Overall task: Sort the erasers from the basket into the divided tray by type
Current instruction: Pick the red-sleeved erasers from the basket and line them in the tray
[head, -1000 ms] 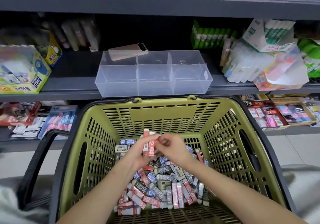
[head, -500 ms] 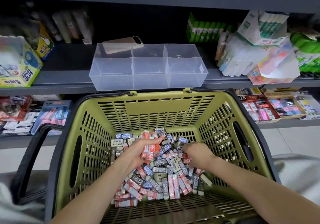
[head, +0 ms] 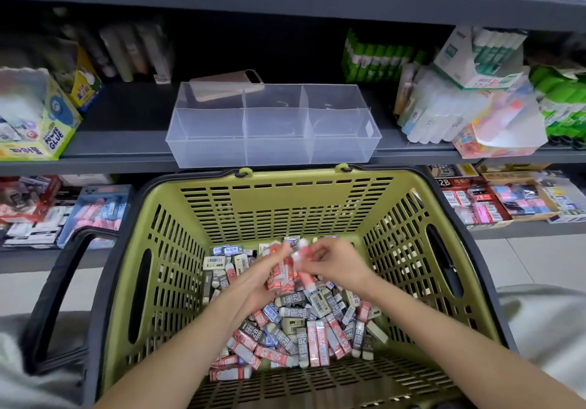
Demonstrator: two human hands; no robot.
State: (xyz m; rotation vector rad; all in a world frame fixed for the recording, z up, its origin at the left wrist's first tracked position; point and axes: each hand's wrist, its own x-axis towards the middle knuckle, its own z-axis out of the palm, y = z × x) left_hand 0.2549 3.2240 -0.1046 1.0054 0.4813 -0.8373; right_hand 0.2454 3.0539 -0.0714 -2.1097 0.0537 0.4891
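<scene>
Okay so closest to the camera, both forearms reach down into the green basket [head: 285, 205] and the hands meet just over the pile. The left hand [head: 260, 285] has its fingers curled round a little bunch of red erasers [head: 280, 274] standing on end in the palm. The right hand [head: 337, 264] is pinching at the top of that same bunch, maybe adding one or squaring them up, but it's blurry there so I wouldn't swear which. Under them the eraser pile [head: 301, 329] covers most of the basket floor: red sleeves, blue-ish ones and grey/beige ones, all mixed together. Past the basket's far wall, on the shelf [head: 120, 145], sits the divided tray [head: 272, 152], clear plastic with three compartments, and I see no erasers in any of them. A flat pinkish phone-looking thing [head: 226, 85] leans at its back left corner; can't tell if it's inside or behind. Progress-wise I'd call it barely started: one handful of reds gathered, none dropped in the tray, and basically the whole pile left to split by type.
</scene>
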